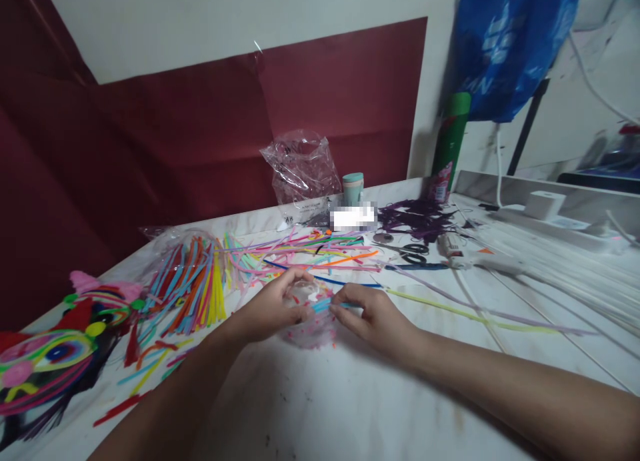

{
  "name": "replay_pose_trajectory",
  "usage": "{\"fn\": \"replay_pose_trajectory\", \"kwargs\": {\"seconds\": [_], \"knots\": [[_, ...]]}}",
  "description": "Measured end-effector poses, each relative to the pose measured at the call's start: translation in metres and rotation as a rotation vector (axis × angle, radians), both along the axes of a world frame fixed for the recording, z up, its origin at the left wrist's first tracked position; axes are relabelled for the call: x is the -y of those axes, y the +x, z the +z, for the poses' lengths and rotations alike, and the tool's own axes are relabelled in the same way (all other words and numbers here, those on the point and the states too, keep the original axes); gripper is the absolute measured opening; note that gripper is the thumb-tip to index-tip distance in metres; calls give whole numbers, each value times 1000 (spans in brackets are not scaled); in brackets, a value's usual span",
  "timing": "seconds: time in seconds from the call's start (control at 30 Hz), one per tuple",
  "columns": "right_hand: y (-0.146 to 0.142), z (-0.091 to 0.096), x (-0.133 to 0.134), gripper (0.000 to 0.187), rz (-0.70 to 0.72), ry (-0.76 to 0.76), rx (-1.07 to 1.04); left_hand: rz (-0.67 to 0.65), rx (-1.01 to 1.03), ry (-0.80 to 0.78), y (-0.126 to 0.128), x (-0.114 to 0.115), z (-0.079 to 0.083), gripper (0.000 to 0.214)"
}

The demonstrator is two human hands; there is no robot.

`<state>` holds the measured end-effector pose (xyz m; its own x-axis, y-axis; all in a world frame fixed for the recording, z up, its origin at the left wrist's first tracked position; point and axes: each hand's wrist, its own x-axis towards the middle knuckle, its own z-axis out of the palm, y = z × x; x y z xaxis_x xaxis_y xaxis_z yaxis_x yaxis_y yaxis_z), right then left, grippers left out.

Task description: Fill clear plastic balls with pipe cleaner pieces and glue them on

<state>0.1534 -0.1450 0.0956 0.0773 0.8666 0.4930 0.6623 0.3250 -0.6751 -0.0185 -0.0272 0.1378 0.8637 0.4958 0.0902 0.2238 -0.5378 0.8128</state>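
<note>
My left hand (277, 305) is closed, its thumb and fingers curled at the left end of some short light blue pipe cleaners (321, 305). My right hand (375, 317) pinches the other end of them between thumb and fingertips. Between the hands, just behind the blue pieces, is a clear, shiny plastic thing (303, 289), whose kind I cannot make out. Below them, on the table, lies a see-through pinkish round shape (310, 335) with small pink and orange bits, partly covered by my left hand.
Colourful pipe cleaners (190, 281) are bunched at left, beside decorated masks (45, 364). Black-handled scissors (413, 253), a purple fringe pile (417, 217), a glue gun (500, 261) and a clear bag (303, 171) lie behind. A green spray can (451, 144) stands back right.
</note>
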Motion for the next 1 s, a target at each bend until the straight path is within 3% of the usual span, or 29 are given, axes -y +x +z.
{"fn": "replay_pose_trajectory", "kwargs": {"seconds": [0.5,0.67,0.83,1.0], "knots": [[-3,-3,-2,10,-44,-14,1,126,-41,31,6,15,0,42],[-1,-2,-1,10,-35,39,15,91,97,61,6,7,-13,54],[2,-2,-2,16,-70,87,47,88,184,-36,8,-7,-27,56],[2,-5,-2,17,-36,166,84,58,155,-85,6,-11,-23,53]]}}
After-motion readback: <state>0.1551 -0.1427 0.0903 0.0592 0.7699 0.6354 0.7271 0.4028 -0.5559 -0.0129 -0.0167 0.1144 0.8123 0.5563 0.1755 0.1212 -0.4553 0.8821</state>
